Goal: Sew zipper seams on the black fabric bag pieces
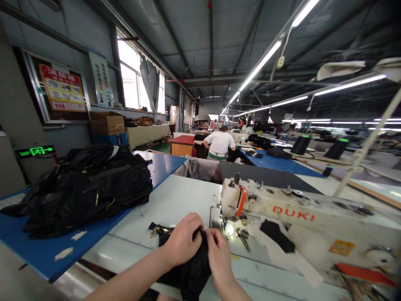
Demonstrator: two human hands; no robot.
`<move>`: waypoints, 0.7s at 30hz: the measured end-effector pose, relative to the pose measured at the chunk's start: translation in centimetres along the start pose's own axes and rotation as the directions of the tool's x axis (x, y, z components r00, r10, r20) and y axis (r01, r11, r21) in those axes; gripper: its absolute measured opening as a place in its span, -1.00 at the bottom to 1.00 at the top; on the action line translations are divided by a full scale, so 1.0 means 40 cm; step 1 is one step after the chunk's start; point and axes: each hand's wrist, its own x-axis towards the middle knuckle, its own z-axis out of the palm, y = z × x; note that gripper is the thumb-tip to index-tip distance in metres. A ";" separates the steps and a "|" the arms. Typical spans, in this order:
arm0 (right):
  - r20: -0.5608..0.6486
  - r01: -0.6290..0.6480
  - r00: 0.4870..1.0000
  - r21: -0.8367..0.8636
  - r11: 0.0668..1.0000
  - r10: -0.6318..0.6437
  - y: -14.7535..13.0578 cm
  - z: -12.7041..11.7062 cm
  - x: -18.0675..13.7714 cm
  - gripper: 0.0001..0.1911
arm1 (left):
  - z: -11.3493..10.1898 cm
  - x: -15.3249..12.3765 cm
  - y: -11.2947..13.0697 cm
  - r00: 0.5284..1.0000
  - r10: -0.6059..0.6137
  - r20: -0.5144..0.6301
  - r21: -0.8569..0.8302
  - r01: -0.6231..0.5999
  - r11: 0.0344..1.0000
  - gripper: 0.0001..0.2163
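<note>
Black fabric (196, 267) with a gold-coloured zipper (161, 230) at its far left end lies over the front edge of the sewing table (175, 196). My left hand (186, 240) is closed on the cloth, its fingers curled over the top. Close beside it, my right hand (218, 251) pinches the same cloth between thumb and fingers. Both hands are just left of the white sewing machine (266, 205), near its lit needle area. The fingertips' exact grip is partly hidden by the fabric.
A big heap of black garments (94, 188) rests on a blue table (40, 251) at left. A small black fabric piece (277, 235) and white paper (300, 261) lie by the machine. Ahead, a person in a white shirt (219, 144) bends over. Thread cones (300, 145) stand at right.
</note>
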 end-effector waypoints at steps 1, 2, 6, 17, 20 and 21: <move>-0.001 0.003 1.000 -0.004 1.000 -0.003 -0.001 0.000 -0.001 -0.68 | -0.002 0.000 0.002 1.000 0.015 0.006 0.021 -0.015 1.000 -0.81; 0.000 0.007 1.000 -0.006 1.000 -0.007 -0.003 -0.001 -0.003 -0.68 | -0.003 0.000 0.003 1.000 0.025 0.008 0.039 -0.025 0.999 -0.84; -0.001 0.019 1.000 -0.016 1.000 -0.019 -0.009 0.002 -0.008 -0.71 | 0.003 -0.003 -0.005 1.000 0.004 -0.028 0.060 -0.002 0.998 -0.93; 0.032 0.069 0.997 -0.067 0.995 -0.067 0.014 0.012 -0.003 -0.67 | 0.001 -0.006 -0.065 0.981 -0.186 0.044 -0.247 0.192 0.950 -0.89; 0.034 0.078 0.997 -0.064 0.995 -0.076 0.016 0.018 0.001 -0.67 | -0.018 -0.002 -0.073 0.965 -0.198 0.174 -0.264 0.239 0.934 -0.88; 0.029 0.080 0.996 -0.064 0.995 -0.079 0.017 0.022 0.002 -0.67 | -0.022 -0.001 -0.078 0.953 -0.208 0.219 -0.274 0.265 0.925 -0.86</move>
